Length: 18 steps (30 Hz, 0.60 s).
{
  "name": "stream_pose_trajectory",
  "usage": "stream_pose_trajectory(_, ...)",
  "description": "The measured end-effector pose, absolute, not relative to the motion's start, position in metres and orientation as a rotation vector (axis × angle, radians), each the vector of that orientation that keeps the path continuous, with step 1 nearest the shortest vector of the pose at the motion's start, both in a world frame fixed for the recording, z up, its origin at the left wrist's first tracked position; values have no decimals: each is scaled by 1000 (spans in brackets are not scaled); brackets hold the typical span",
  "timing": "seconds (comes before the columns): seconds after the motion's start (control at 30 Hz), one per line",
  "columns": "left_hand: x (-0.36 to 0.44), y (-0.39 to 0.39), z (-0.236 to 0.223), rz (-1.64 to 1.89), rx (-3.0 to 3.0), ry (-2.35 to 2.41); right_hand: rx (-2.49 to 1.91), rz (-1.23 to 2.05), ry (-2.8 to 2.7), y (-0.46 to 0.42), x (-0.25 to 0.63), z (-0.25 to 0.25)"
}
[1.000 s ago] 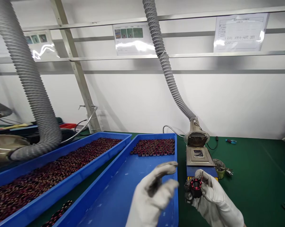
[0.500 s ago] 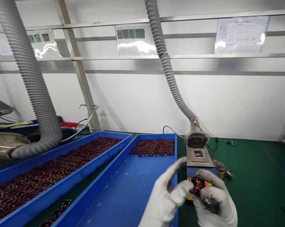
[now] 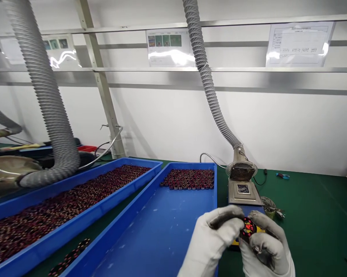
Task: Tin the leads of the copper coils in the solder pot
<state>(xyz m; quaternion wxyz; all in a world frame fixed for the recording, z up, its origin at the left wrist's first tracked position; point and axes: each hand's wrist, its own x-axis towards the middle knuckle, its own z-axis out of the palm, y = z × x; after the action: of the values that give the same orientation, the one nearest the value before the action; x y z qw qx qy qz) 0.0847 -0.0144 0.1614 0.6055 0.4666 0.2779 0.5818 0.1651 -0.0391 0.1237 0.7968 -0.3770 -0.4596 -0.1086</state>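
Note:
My right hand [image 3: 269,244], in a stained white glove, pinches a small round stator [image 3: 244,232] with dark, reddish windings at its right edge. My left hand [image 3: 212,238], gloved too, has its thumb and index finger closed at the stator's left edge; whether they grip the part or a fine wire on it is too small to tell. Right behind the hands stands a solder pot [image 3: 245,197] with a metal top and a blue body. Its red digits glow through or beside the stator, and the hands hide most of its yellow front.
A blue tray [image 3: 150,234] on the left holds rows of stators at its far end. Another blue tray [image 3: 89,211] beyond it is filled with them. Several loose stators [image 3: 69,257] lie between. A small cup [image 3: 268,206] with tools, an exhaust hose [image 3: 209,88] and pliers [image 3: 283,176] are around the pot.
My left index finger has come down from a raised, spread pose and now meets the thumb at the stator. The stator has turned slightly in my right hand. The view has shifted a little.

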Motion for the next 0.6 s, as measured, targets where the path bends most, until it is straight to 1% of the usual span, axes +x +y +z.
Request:
stream_pose_trajectory(0.07,88,-14,158,1478,1030,643,-810,-229,-979,-39,163,123)
stream_pose_trajectory(0.17,87,-13,156,1751,867,510,-803,-202,-947,-39,162,124)
stream_pose_trajectory(0.2,85,-13,158,1774,830,484,-798,-179,-955,-40,162,125)
stream_pose_trajectory(0.23,84,-13,160,1739,828,480,-793,-154,-969,-40,163,125)
stream_pose_trajectory(0.33,83,-13,164,1466,926,545,-796,-99,-1003,-42,164,124)
stream_pose_trajectory(0.4,85,-13,163,1399,965,575,-800,-85,-1005,-42,164,123)
stream_pose_trajectory(0.6,80,-16,163,1731,774,510,-774,-199,-1065,-38,164,122)
